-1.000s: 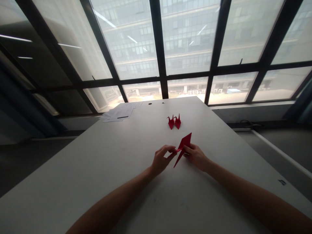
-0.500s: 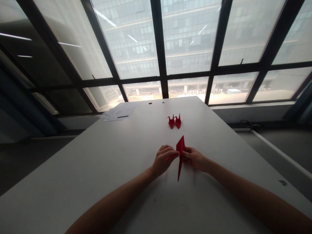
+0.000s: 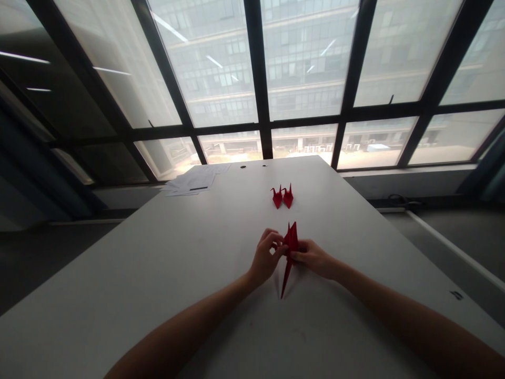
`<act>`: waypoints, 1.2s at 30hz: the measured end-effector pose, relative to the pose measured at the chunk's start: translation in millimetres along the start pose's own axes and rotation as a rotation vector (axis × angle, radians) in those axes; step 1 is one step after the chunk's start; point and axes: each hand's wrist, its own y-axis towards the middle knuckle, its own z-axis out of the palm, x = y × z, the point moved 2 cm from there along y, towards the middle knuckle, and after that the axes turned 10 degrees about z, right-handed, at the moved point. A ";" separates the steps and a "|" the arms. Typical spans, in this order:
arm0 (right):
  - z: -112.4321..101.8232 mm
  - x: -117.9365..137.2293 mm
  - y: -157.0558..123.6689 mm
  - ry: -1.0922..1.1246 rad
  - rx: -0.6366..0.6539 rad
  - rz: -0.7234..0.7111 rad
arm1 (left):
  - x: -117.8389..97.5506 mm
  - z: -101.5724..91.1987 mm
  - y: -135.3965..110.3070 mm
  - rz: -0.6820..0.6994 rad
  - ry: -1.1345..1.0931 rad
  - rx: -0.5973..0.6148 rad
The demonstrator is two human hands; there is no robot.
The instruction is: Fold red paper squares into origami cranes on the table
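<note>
A folded red origami paper [image 3: 291, 242] is held between my two hands, just above the table. One long narrow point of it hangs down toward me, and shorter points stick up at the far end. My left hand [image 3: 270, 253] pinches its left side with thumb and fingers curled. From the right, my right hand [image 3: 313, 257] grips the paper, thumb on the near face; the other fingers are partly hidden behind it. Beyond my hands stand two finished-looking red paper cranes, a left crane [image 3: 277, 198] and a right crane [image 3: 289, 198], side by side.
The white table [image 3: 189, 263] stretches away to the windows. Loose white papers [image 3: 191, 180] with a dark pen [image 3: 198, 188] on them lie at the far left. A small dark mark [image 3: 456, 295] is near the right edge. Two small dark spots show at the far end.
The flap that stuck out left under my left hand is now folded up beside the body. My left fingers have shifted their pinch, and the lower point has swung slightly left.
</note>
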 end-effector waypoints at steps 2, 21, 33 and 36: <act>-0.8 -1.9 1.4 -0.008 -0.046 -0.030 | -1.7 0.9 0.5 -0.025 -0.008 0.045; 13.2 1.3 -0.6 -0.088 -0.318 -0.126 | 12.6 0.0 -2.1 -0.501 -0.387 0.024; 1.9 1.3 0.1 0.130 -0.411 -0.120 | 2.2 4.9 -5.0 -0.528 -0.344 0.197; 3.5 3.1 -0.6 0.139 -0.418 -0.117 | 4.0 5.7 -5.0 -0.521 -0.314 0.229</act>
